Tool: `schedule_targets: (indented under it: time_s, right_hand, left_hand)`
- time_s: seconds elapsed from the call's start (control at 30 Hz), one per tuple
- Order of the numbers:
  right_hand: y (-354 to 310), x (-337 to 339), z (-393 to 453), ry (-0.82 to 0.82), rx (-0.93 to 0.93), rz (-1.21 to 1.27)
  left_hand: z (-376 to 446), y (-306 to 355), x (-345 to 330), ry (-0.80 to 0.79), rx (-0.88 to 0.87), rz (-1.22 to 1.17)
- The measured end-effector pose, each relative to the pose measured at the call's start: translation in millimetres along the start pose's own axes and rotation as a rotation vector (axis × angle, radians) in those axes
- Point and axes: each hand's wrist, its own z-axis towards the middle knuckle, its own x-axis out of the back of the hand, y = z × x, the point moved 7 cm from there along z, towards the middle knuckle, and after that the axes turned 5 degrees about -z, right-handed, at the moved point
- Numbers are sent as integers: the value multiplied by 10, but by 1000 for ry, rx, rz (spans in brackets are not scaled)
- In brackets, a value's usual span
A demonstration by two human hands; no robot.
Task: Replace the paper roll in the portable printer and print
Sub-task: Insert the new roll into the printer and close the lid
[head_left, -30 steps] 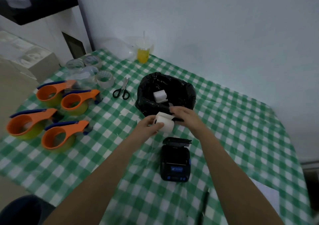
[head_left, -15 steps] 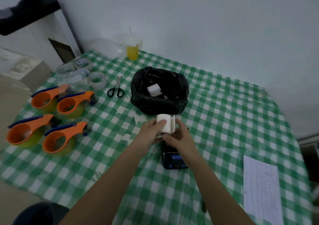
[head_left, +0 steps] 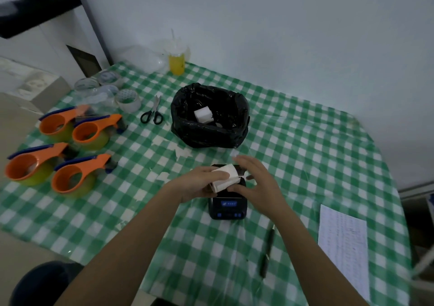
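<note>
A white paper roll (head_left: 226,178) is tilted just above the small black portable printer (head_left: 227,209), which lies on the green checked tablecloth with its blue screen lit. My left hand (head_left: 199,183) grips the roll from the left. My right hand (head_left: 254,179) sits on the roll's right end, thumb and fingers pinching its loose paper edge. Both hands hide the printer's open compartment. Another white roll (head_left: 203,115) lies inside the black bag-lined bin (head_left: 209,132) behind the printer.
Several orange tape dispensers (head_left: 70,181) and clear tape rolls (head_left: 128,100) fill the left side. Scissors (head_left: 152,114) lie left of the bin. A yellow drink cup (head_left: 176,62) stands at the back. A pen (head_left: 266,250) and a printed sheet (head_left: 342,247) lie at the right.
The roll has come down from in front of the bin to just above the printer and is now tilted. My right hand shifted from under the roll to its right end.
</note>
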Motion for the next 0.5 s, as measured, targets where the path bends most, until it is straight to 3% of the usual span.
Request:
schedule_targets:
  time_s: [0.23,0.3,0.37,0.43,0.5]
  right_hand:
    - [77,-157,-22,-189,52,-167]
    - [175,-194,-30,-172,17,-143]
    - [348,-211,-61,-103,-90,-72]
    - [543,-270,-89,-59,-219,-31]
    - [701,-368,-88,-58,-295,-59]
  left_hand:
    - [55,-111,-38,-51,85,219]
    - [119,-158,-21,-35,87,181]
    - [200,-196,46,65,42,59]
    - [258,-249,188,264,-35,-48]
    - [284,-304,344,467,-114,1]
